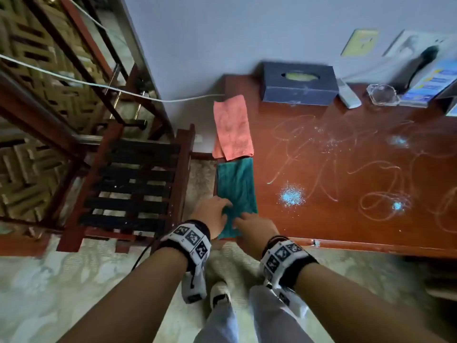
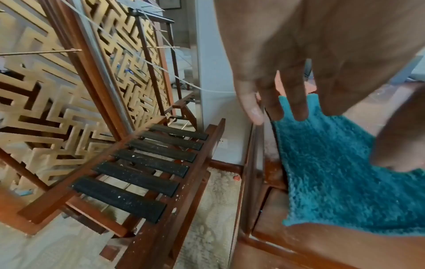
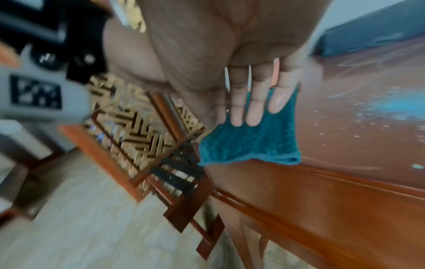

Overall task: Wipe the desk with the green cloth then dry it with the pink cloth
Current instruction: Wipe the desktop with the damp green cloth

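A: State of the hands?

B: The left hand (image 1: 210, 215) and right hand (image 1: 254, 230) both reach the near end of the green cloth (image 1: 236, 189). Left fingers (image 2: 296, 107) lie straight on the pile; right fingers (image 3: 253, 109) lie straight too. Neither clamps it yet.

A: Where is the cloth?

B: Flat at the left edge of the desk (image 1: 333, 226), near corner, its end overhanging the front edge. The pink cloth (image 1: 233, 127) lies just behind it, touching.

A: Procedure?

B: Gather the cloth into one hand, then sweep right across the blue powder (image 1: 291, 195) and the scribbled lines.

A: Clearances?

B: Open surface lies to the right. Keep strokes inboard of the front edge, so powder is not pushed onto the floor. The tissue box (image 1: 299, 85) and glass ashtray (image 1: 382, 94) limit travel at the back.
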